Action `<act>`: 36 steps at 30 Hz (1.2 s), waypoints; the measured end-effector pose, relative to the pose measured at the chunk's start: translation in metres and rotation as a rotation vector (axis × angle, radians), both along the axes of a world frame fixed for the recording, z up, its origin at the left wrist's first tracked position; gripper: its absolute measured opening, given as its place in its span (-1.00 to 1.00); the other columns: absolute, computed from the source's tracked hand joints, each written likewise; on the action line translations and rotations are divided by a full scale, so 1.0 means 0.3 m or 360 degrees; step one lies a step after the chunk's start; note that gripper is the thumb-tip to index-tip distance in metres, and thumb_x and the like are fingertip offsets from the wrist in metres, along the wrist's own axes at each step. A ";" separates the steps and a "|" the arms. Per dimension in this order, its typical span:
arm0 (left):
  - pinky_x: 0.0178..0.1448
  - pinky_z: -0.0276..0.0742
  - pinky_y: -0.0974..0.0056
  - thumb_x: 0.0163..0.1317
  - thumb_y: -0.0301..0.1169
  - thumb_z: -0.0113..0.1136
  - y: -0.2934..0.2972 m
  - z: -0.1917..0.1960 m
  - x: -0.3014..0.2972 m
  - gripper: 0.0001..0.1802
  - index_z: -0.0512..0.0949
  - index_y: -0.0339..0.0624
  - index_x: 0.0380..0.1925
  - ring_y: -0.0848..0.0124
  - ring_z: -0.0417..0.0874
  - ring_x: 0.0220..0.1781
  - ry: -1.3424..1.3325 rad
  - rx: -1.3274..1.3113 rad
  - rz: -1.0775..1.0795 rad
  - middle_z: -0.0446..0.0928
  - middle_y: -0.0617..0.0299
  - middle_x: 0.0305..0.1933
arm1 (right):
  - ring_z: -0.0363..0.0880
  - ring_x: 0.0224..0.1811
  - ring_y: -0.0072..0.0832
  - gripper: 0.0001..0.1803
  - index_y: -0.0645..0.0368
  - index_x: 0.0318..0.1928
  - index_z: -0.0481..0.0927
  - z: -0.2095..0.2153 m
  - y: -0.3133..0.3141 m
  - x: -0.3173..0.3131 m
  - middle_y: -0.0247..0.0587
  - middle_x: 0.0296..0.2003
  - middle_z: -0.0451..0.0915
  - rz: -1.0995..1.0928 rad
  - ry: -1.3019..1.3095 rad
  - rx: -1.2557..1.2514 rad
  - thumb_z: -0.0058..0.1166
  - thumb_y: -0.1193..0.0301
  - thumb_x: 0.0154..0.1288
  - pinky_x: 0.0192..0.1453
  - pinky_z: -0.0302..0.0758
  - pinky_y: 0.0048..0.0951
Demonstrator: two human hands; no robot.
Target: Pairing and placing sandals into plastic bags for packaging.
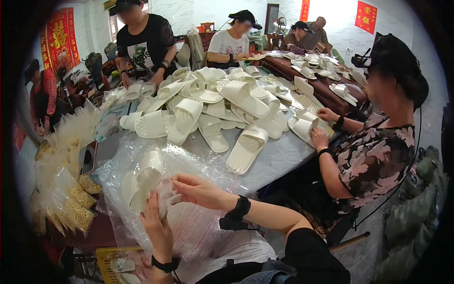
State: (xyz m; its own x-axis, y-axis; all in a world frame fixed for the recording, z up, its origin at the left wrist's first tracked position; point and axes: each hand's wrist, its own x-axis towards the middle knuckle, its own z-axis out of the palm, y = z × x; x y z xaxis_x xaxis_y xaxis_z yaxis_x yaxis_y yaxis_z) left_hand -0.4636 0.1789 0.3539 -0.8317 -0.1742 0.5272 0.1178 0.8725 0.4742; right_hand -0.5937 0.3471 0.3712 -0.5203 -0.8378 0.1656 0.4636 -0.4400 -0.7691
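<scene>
A pair of white slippers [150, 165] stands in front of me, with clear plastic around it. My left hand [158, 222] is at the near end of the pair, fingers closed against the slippers and the film. Close beside it, my right hand [196, 190] pinches a crumpled edge of a clear plastic bag [166, 191]. More clear bags [208, 222] lie flat under my wrists and over the table edge. Just beyond, a big heap of white slippers [241, 97] covers the grey tabletop [198, 149]; one slipper [247, 149] lies nearest my right hand.
At the right, a co-worker's hands [319, 135] hold a slipper. Other people work around the far side. Bags of small yellow pieces [75, 201] crowd the left edge. A yellow crate [106, 265] with slippers sits below left; dark green sacks [402, 227] line the floor at right.
</scene>
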 end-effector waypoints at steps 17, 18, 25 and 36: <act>0.33 0.61 -0.24 0.55 -0.19 0.07 -0.418 0.146 0.299 -0.37 0.19 -0.38 0.42 -0.18 0.56 0.31 0.0365 0.2073 -0.0110 0.43 -0.17 0.35 | -0.10 0.67 -0.13 -0.28 -0.28 0.54 0.27 -0.292 0.052 0.000 -0.30 0.63 0.03 -0.0913 0.2814 0.1428 -0.03 -0.15 0.47 0.54 -0.06 0.05; 0.29 0.62 -0.24 0.54 -0.15 0.07 -0.430 0.188 0.341 -0.35 0.20 -0.34 0.43 -0.21 0.56 0.31 0.0365 0.2159 -0.0206 0.41 -0.20 0.38 | -0.07 0.66 -0.13 -0.28 -0.28 0.51 0.32 -0.289 0.050 0.003 -0.29 0.61 0.06 -0.0959 0.2805 0.1433 0.04 -0.14 0.42 0.54 -0.05 0.05; 0.39 0.48 -0.28 0.54 0.03 -0.01 -0.590 0.243 0.660 -0.27 0.19 -0.25 0.48 -0.09 0.49 0.40 0.0417 0.2808 0.0007 0.42 -0.20 0.40 | 0.12 0.60 -0.18 -0.35 -0.16 0.37 0.52 -0.282 0.061 0.011 -0.27 0.49 0.33 -0.1012 0.2732 0.1404 0.29 0.09 0.27 0.53 0.00 0.03; 0.39 0.50 -0.28 0.57 -0.03 -0.07 -0.687 0.223 1.194 -0.35 0.21 -0.26 0.45 -0.18 0.54 0.33 0.0891 0.2247 0.0560 0.41 -0.21 0.40 | -0.04 0.67 -0.24 -0.31 -0.14 0.49 0.38 -0.284 0.080 -0.009 -0.32 0.57 0.21 -0.1019 0.3139 0.1589 -0.33 -0.19 0.58 0.65 -0.28 -0.08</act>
